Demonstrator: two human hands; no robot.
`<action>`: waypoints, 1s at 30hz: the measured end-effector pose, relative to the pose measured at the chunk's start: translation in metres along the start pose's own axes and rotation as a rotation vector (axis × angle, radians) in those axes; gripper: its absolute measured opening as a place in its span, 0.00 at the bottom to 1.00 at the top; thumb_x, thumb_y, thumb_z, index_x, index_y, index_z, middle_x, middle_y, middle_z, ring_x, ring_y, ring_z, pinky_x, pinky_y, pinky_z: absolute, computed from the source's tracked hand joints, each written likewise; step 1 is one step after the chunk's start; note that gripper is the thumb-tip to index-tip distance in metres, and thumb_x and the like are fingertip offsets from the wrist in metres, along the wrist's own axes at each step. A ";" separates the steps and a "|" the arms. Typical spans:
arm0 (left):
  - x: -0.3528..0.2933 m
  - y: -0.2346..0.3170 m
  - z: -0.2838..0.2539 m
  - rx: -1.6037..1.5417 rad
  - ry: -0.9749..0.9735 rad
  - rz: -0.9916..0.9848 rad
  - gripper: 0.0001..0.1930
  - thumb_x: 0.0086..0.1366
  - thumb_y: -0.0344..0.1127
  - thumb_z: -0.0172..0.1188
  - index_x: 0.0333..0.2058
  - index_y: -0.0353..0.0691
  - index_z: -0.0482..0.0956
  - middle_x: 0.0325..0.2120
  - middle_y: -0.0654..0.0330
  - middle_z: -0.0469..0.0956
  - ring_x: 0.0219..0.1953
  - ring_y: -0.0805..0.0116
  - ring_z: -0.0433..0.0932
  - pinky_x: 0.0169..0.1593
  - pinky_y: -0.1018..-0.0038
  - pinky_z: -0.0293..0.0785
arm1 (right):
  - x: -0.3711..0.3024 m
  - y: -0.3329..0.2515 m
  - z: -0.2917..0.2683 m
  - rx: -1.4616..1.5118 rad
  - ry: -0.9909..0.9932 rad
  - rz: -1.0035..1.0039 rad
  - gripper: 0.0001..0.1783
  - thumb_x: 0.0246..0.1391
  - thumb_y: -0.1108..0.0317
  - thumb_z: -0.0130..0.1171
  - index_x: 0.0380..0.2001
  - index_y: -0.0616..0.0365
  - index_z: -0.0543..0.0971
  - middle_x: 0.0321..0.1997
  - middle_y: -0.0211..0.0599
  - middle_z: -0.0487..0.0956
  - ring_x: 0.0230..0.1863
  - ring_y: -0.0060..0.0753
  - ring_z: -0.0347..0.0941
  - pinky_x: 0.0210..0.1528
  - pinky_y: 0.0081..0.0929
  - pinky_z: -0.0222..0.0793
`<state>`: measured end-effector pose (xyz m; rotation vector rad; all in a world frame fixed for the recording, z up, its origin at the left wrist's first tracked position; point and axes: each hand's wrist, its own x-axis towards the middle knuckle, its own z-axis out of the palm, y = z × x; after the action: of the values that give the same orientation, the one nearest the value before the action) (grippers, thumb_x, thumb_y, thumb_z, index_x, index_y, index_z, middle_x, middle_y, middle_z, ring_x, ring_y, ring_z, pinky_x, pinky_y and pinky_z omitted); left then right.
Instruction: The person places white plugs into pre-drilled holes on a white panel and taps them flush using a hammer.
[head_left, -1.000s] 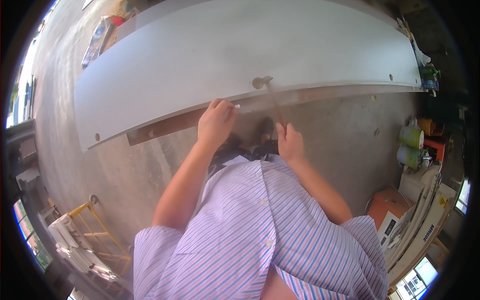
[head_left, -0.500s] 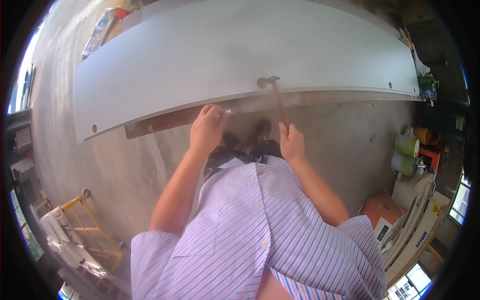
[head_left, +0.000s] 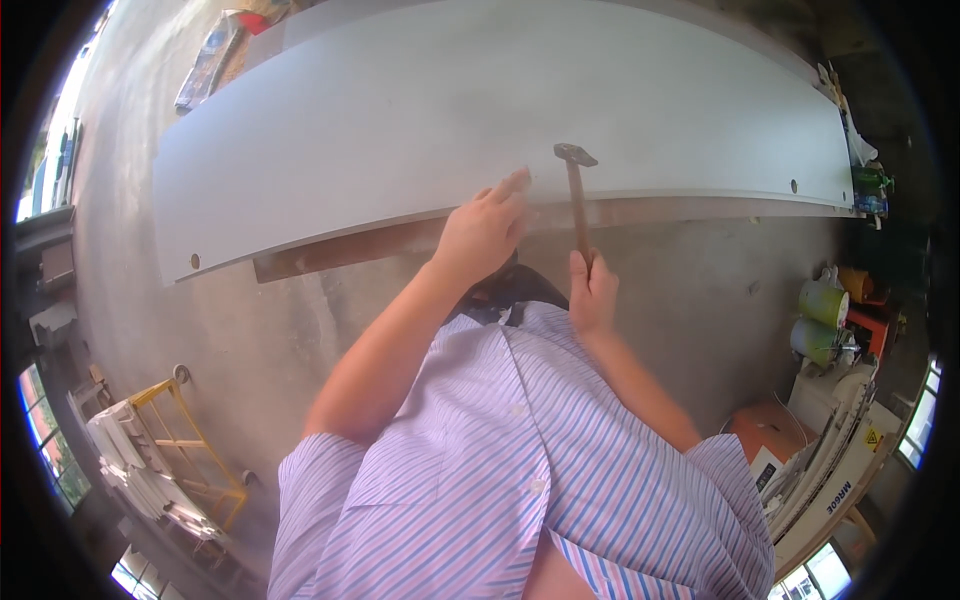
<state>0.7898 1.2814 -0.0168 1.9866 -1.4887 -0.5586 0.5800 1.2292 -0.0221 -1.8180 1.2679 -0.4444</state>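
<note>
A long pale grey-white panel (head_left: 350, 130) lies across in front of me. My right hand (head_left: 594, 292) is wrapped round the lower end of a hammer's (head_left: 578, 205) wooden handle; its dark metal head is over the panel, right of my left fingers. My left hand (head_left: 482, 232) reaches over the panel's near edge, fingers bent together and tips at the panel's surface. Whatever is at those fingertips is too small and blurred to name. The large round hole near the panel's middle is hidden by my fingers. Smaller holes (head_left: 195, 261) show toward the panel's ends.
A brown board (head_left: 330, 252) runs beneath the panel's near edge. A yellow trolley frame (head_left: 185, 430) with white pieces stands at lower left. Green cans (head_left: 822, 300) and a machine (head_left: 838, 480) are at the right. Concrete floor (head_left: 680, 290) lies between me and them.
My left hand has moved right and forward, from before the panel's edge onto the panel, covering the round hole. The small white bits it pinched no longer show clearly. The hammer has shifted slightly right.
</note>
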 end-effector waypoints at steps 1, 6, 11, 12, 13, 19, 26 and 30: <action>0.007 0.002 0.003 0.076 -0.070 0.068 0.07 0.69 0.36 0.58 0.39 0.41 0.78 0.64 0.60 0.70 0.45 0.56 0.81 0.46 0.63 0.79 | 0.002 0.003 0.001 -0.006 -0.011 -0.012 0.24 0.69 0.50 0.50 0.34 0.65 0.75 0.21 0.53 0.76 0.27 0.61 0.77 0.28 0.46 0.69; -0.001 -0.001 0.002 0.374 -0.303 0.120 0.10 0.65 0.37 0.59 0.42 0.40 0.79 0.60 0.55 0.73 0.49 0.58 0.80 0.48 0.62 0.78 | 0.002 0.013 0.008 -0.052 -0.041 0.019 0.23 0.69 0.52 0.51 0.35 0.66 0.76 0.21 0.53 0.76 0.25 0.58 0.77 0.28 0.43 0.68; -0.042 -0.011 -0.026 -0.081 -0.080 -0.009 0.06 0.67 0.37 0.59 0.38 0.43 0.76 0.37 0.57 0.78 0.37 0.53 0.81 0.38 0.60 0.78 | 0.012 0.014 0.021 0.148 -0.068 0.067 0.20 0.69 0.54 0.54 0.32 0.63 0.75 0.18 0.31 0.70 0.19 0.21 0.64 0.22 0.28 0.61; -0.058 -0.019 -0.040 -0.099 -0.032 -0.120 0.06 0.68 0.37 0.59 0.39 0.43 0.76 0.34 0.56 0.79 0.35 0.52 0.81 0.37 0.60 0.77 | 0.014 0.007 0.027 0.171 -0.109 0.040 0.20 0.69 0.54 0.54 0.32 0.63 0.75 0.18 0.31 0.70 0.19 0.21 0.64 0.22 0.28 0.61; -0.074 -0.030 -0.051 -0.125 0.027 -0.230 0.07 0.69 0.38 0.59 0.39 0.43 0.77 0.32 0.55 0.80 0.33 0.51 0.81 0.35 0.60 0.77 | 0.017 -0.001 0.033 0.228 -0.153 0.092 0.19 0.70 0.55 0.54 0.33 0.62 0.75 0.18 0.26 0.68 0.19 0.16 0.61 0.22 0.24 0.57; -0.187 -0.145 -0.152 -0.150 0.609 -0.668 0.10 0.71 0.39 0.60 0.39 0.37 0.77 0.24 0.52 0.78 0.25 0.62 0.77 0.32 0.68 0.73 | 0.029 -0.057 0.107 0.277 -0.326 0.056 0.18 0.71 0.55 0.52 0.34 0.59 0.75 0.19 0.18 0.63 0.20 0.10 0.55 0.21 0.18 0.50; -0.294 -0.314 -0.277 0.004 0.750 -0.703 0.11 0.70 0.41 0.59 0.39 0.38 0.79 0.30 0.49 0.82 0.31 0.50 0.82 0.38 0.62 0.76 | -0.035 -0.144 0.258 0.296 -0.395 0.097 0.18 0.71 0.54 0.53 0.32 0.57 0.74 0.19 0.18 0.63 0.20 0.10 0.55 0.21 0.17 0.51; -0.292 -0.340 -0.325 0.126 0.562 -0.529 0.07 0.68 0.39 0.61 0.38 0.43 0.81 0.33 0.56 0.83 0.31 0.55 0.82 0.37 0.63 0.77 | -0.104 -0.219 0.324 0.448 -0.408 0.323 0.17 0.71 0.55 0.53 0.30 0.54 0.71 0.19 0.17 0.63 0.19 0.08 0.56 0.19 0.14 0.50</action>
<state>1.1563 1.6964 -0.0105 2.3846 -0.6741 -0.0812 0.8890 1.4908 -0.0142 -1.2220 1.0475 -0.1474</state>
